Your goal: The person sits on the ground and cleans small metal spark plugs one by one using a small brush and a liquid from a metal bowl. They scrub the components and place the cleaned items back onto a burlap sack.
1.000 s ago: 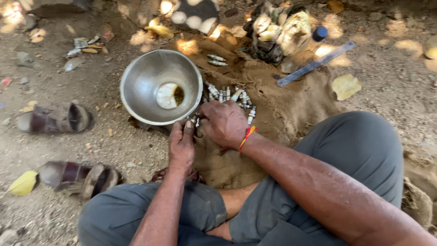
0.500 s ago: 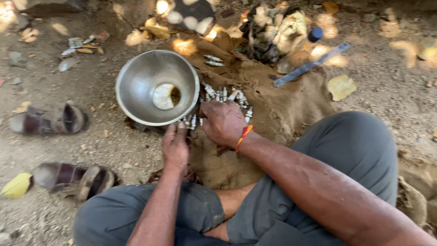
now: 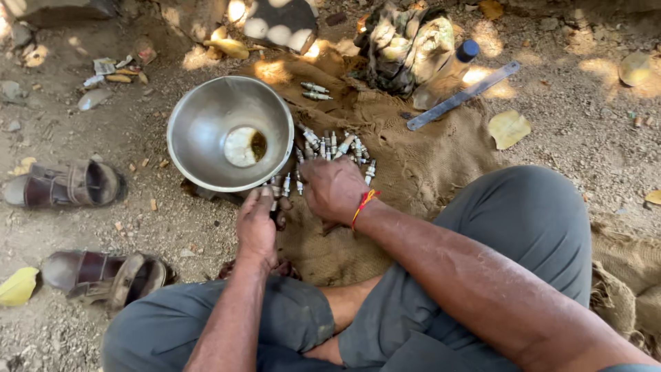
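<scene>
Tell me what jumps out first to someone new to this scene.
The big shiny metal bowl on the dirt ground, upper left of centre. Right beside it, small spark plugs lie scattered on brown burlap, with the left hand and right hand down among them. Two brown sandals lie at far left.

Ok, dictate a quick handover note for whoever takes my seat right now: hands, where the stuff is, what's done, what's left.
Left hand: closed, grip on a spark plug at the bowl's near rim.
Right hand: palm down on the burlap sack, fingers among the spark plugs.
Spark plugs: a loose row on the sack right of the steel bowl; two more lie apart, farther away.
Bowl: holds a little liquid, no plugs visible inside.
Done: plugs laid out on the sack.
Left: cannot tell which plugs have been handled.
</scene>
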